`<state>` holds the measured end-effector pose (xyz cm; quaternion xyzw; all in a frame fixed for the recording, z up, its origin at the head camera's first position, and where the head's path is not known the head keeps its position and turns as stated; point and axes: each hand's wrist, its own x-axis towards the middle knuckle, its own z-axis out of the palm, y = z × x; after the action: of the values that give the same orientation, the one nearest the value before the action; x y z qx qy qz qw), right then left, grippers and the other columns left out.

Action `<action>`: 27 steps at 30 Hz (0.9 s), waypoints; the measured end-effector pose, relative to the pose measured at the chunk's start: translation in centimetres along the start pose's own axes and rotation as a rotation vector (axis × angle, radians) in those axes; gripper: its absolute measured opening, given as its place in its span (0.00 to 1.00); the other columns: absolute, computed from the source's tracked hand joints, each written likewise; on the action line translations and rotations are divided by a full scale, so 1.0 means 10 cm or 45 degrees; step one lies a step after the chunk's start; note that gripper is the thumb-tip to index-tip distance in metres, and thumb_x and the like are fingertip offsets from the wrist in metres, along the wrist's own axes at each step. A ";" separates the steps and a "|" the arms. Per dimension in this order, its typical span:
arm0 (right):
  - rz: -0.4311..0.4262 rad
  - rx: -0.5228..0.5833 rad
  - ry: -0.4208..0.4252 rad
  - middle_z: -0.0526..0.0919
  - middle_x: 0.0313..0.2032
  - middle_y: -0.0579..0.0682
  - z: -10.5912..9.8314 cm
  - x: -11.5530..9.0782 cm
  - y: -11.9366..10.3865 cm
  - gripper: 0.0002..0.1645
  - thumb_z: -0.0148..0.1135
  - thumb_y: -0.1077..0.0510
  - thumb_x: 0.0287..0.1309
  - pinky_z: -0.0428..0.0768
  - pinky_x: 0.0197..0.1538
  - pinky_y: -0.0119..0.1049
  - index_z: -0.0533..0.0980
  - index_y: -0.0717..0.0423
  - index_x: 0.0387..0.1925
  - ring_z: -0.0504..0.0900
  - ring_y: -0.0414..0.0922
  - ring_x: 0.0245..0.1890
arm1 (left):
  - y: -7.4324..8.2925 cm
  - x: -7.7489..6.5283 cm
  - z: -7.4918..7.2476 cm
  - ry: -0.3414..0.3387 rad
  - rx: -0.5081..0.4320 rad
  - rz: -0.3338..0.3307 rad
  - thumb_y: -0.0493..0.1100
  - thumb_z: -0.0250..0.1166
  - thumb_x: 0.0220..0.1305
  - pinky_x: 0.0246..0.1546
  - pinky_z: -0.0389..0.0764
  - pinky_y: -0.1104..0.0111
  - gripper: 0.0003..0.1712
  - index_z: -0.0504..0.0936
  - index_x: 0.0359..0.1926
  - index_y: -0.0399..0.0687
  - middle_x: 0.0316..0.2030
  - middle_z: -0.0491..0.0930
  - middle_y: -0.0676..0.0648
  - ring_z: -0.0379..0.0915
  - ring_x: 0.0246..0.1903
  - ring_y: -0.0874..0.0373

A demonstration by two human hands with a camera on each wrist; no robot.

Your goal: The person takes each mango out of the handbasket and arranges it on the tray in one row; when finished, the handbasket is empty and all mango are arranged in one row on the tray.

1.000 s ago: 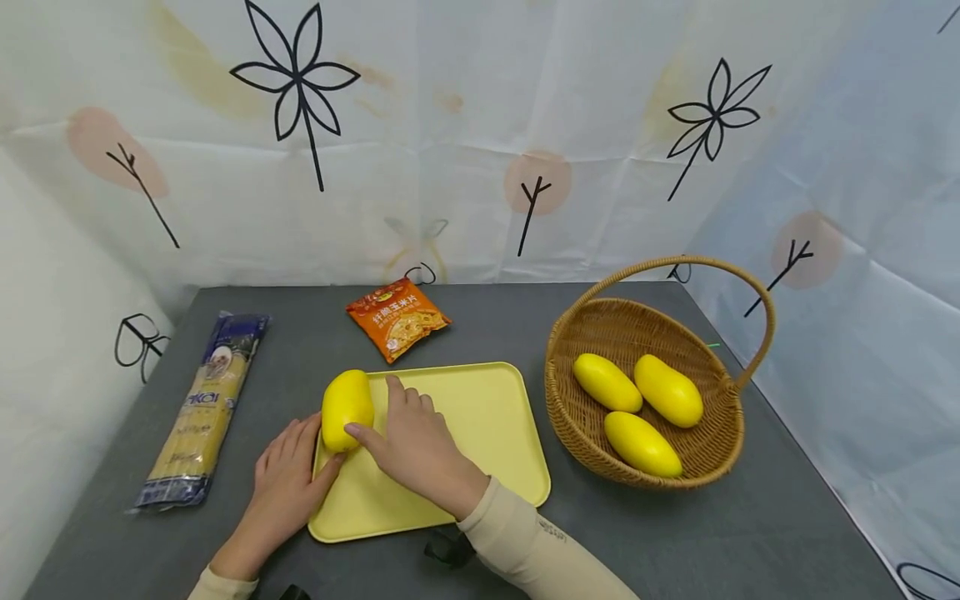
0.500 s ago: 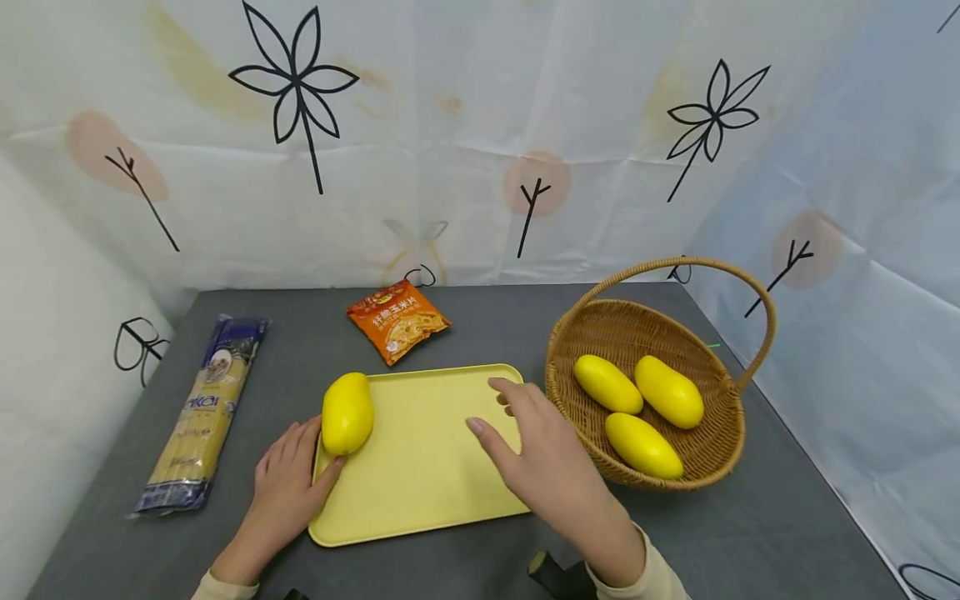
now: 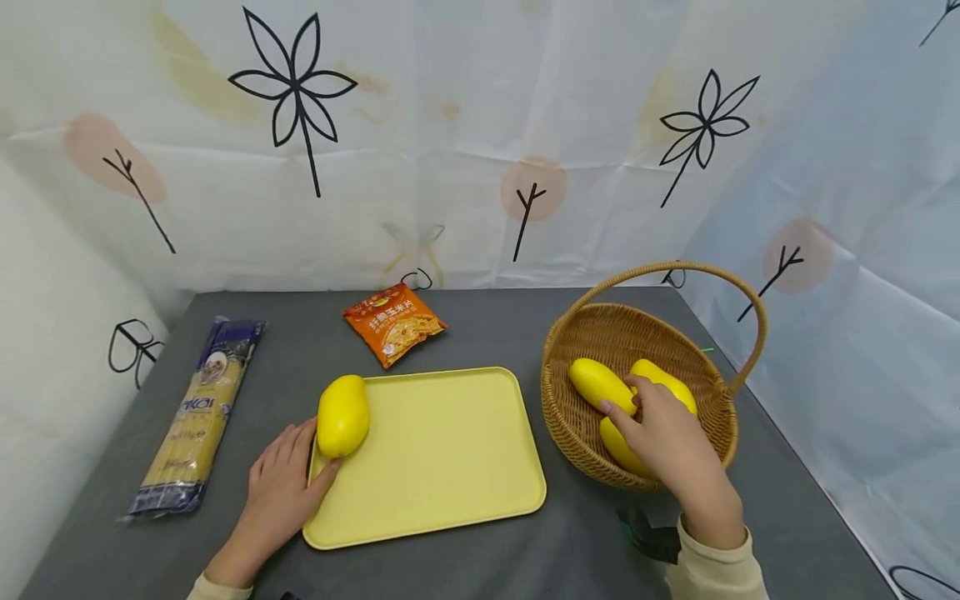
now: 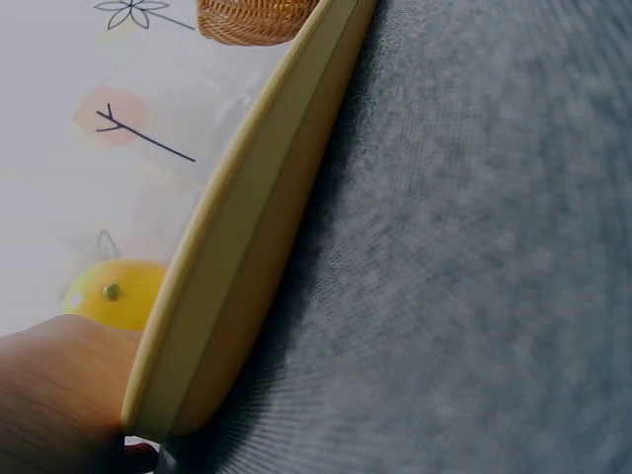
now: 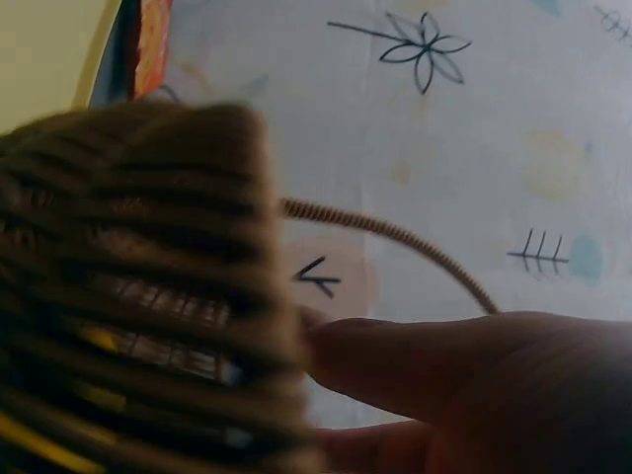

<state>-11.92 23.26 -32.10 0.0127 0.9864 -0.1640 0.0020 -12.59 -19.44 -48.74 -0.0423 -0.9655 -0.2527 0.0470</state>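
A yellow mango (image 3: 343, 416) lies on the left end of the yellow tray (image 3: 442, 475). At the tray's left edge rests my left hand (image 3: 281, 487), fingers extended along the outside and thumb over the rim, close to the mango. The left wrist view shows that hand (image 4: 64, 385) at the tray rim (image 4: 232, 227). My right hand (image 3: 675, 437) reaches into the wicker basket (image 3: 570, 425), among the front mango (image 3: 621, 446), the left mango (image 3: 600, 383) and the back right mango (image 3: 667, 379). Its thumb and index finger stand apart; its other fingers are hidden, so any grip is unclear.
An orange snack packet (image 3: 393, 325) lies behind the tray. A long pack of noodles (image 3: 198, 412) lies at the left. The basket's tall handle (image 3: 671, 267) arches over its back. Patterned white cloth (image 3: 450, 150) hangs behind the grey table (image 3: 300, 350).
My right hand has left the mango on the tray, moved right across the tray and come down into the basket. My left hand has stayed at the tray's edge.
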 end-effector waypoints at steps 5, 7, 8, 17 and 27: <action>-0.005 -0.051 -0.129 0.68 0.50 0.68 0.04 0.15 0.21 0.46 0.51 0.34 0.53 0.72 0.39 0.47 0.59 0.67 0.60 0.72 0.55 0.42 | -0.01 0.00 -0.01 -0.010 -0.004 -0.016 0.64 0.50 0.59 0.52 0.44 0.41 0.43 0.50 0.67 0.44 0.61 0.56 0.37 0.44 0.61 0.37; -0.011 -0.043 -0.183 0.68 0.51 0.68 0.05 0.18 0.26 0.45 0.54 0.38 0.53 0.72 0.41 0.49 0.59 0.67 0.60 0.71 0.56 0.45 | 0.00 0.00 -0.02 -0.019 -0.007 -0.010 0.64 0.50 0.59 0.52 0.44 0.41 0.43 0.50 0.67 0.44 0.61 0.56 0.37 0.44 0.61 0.37; -0.016 -0.039 -0.207 0.69 0.51 0.68 0.05 0.19 0.28 0.44 0.55 0.39 0.53 0.72 0.43 0.50 0.59 0.67 0.59 0.71 0.57 0.46 | 0.01 0.00 -0.02 -0.024 -0.008 -0.008 0.64 0.50 0.59 0.52 0.44 0.41 0.43 0.50 0.67 0.44 0.61 0.56 0.37 0.44 0.61 0.37; -0.014 -0.060 -0.348 0.77 0.42 0.58 0.12 0.21 0.34 0.34 0.62 0.49 0.50 0.73 0.37 0.42 0.67 0.67 0.53 0.73 0.46 0.34 | 0.01 -0.01 -0.01 -0.016 -0.004 -0.003 0.63 0.50 0.59 0.52 0.44 0.41 0.43 0.51 0.66 0.44 0.60 0.57 0.37 0.45 0.60 0.37; 0.066 -0.054 -0.389 0.77 0.42 0.57 0.14 0.15 0.37 0.36 0.61 0.45 0.50 0.72 0.36 0.43 0.66 0.66 0.54 0.74 0.47 0.35 | 0.01 0.01 -0.01 -0.023 -0.002 0.001 0.63 0.50 0.59 0.52 0.43 0.40 0.42 0.51 0.67 0.44 0.61 0.56 0.37 0.44 0.61 0.38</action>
<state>-13.27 26.32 -34.68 0.0130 0.9772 -0.1429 0.1565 -12.64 -19.40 -48.57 -0.0451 -0.9656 -0.2531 0.0385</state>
